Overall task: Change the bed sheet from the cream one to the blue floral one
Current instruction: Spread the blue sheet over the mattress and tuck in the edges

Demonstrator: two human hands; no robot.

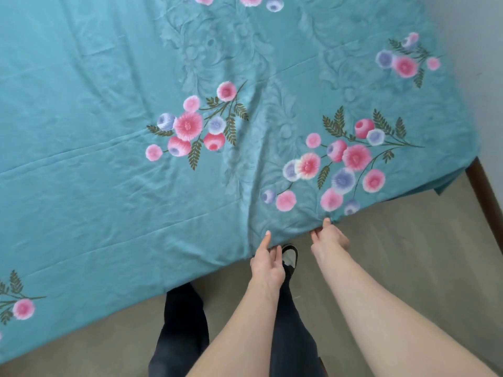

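Blue floral sheet [136, 104] looked light, soft and limp; both hands' fingers [268, 240] pinched its hem at lower centre.

The blue floral sheet [136, 131] hides the mattress and runs off three edges.

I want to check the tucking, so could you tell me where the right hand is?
In the head view, the right hand pinches the near edge of the blue floral sheet, just right of the left hand.
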